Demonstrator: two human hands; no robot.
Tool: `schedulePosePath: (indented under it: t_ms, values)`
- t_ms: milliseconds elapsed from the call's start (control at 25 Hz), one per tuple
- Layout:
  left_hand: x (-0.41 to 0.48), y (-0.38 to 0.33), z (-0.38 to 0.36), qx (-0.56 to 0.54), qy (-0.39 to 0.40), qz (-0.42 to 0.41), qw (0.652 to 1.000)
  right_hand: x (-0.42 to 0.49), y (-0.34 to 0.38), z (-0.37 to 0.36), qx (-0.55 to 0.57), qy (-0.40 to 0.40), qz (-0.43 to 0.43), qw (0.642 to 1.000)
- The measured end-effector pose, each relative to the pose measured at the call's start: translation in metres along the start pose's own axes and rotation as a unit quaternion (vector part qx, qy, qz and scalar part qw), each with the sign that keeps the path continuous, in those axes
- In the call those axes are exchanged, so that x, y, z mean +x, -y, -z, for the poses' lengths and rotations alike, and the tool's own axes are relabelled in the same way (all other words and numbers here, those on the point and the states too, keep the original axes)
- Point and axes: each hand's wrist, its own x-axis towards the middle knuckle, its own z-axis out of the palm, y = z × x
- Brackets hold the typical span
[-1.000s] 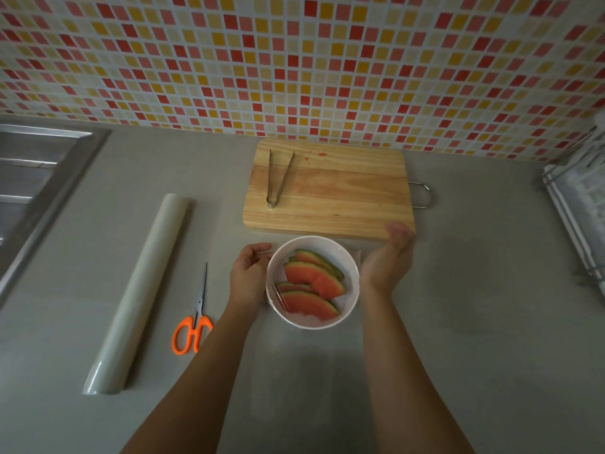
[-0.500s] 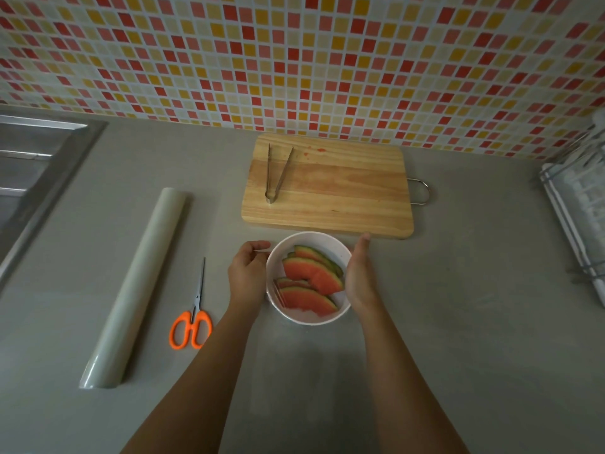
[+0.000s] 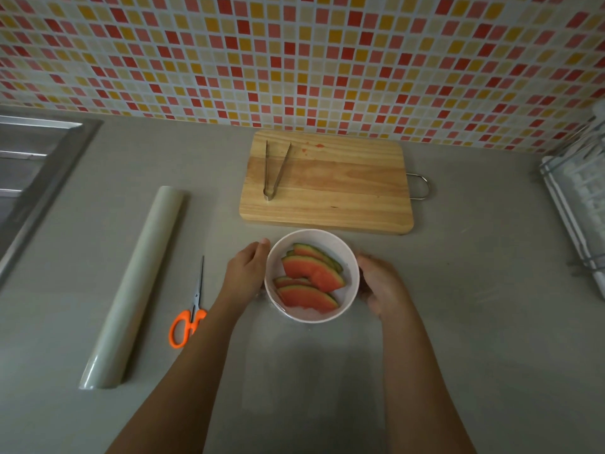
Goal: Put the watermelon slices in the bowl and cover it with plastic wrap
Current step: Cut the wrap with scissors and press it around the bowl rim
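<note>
From my remote seat I saw the white bowl [image 3: 312,237] on the grey countertop [image 3: 474,290], just in front of the wooden cutting board [image 3: 327,188]. The watermelon slices [image 3: 311,280] lay overlapped inside it, rinds toward the far side. A faint sheen and creases near the bowl's lower rim suggested plastic wrap [image 3: 288,311] over it, but the film was too clear for me to trace its edges. The left hand [image 3: 245,273] pressed against the bowl's left wall, fingers curled round it; the right hand [image 3: 383,286] cupped the right wall, slightly blurred, its fingertips hidden behind the bowl. I could not tell whether either hand pinched the film.

Metal tongs [image 3: 275,172] rested on the board's left part, arms apart toward the wall. A metal loop handle [image 3: 422,186] stuck out from the board's right end. The orange-handled scissors [image 3: 190,312] lay left of the left forearm, one handle loop partly covered by it. The plastic wrap roll [image 3: 137,283] lay further left. The steel sink [image 3: 29,178] was cut off at the left edge, a wire rack [image 3: 576,204] at the right.
</note>
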Motion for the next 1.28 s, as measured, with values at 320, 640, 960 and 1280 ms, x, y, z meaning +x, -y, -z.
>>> schedulePosePath:
  t_ms: [320, 640, 960, 1280]
  values:
    - [0.003, 0.011, -0.004, -0.073, -0.002, 0.024, 0.997, -0.001, -0.004, -0.018, 0.089, -0.117, -0.012, 0.989]
    - [-0.001, 0.009, -0.011, -0.115, -0.063, 0.053, 0.990, 0.008, -0.003, -0.010, 0.015, -0.162, 0.006, 0.987]
    - [0.000, 0.005, -0.007, -0.102, -0.055, 0.049, 0.992, 0.019, -0.007, 0.010, -0.045, -0.126, -0.011, 0.991]
    - [0.001, 0.007, -0.008, -0.088, -0.062, 0.049, 0.993, -0.028, 0.001, -0.006, 0.188, 0.051, 0.277, 0.941]
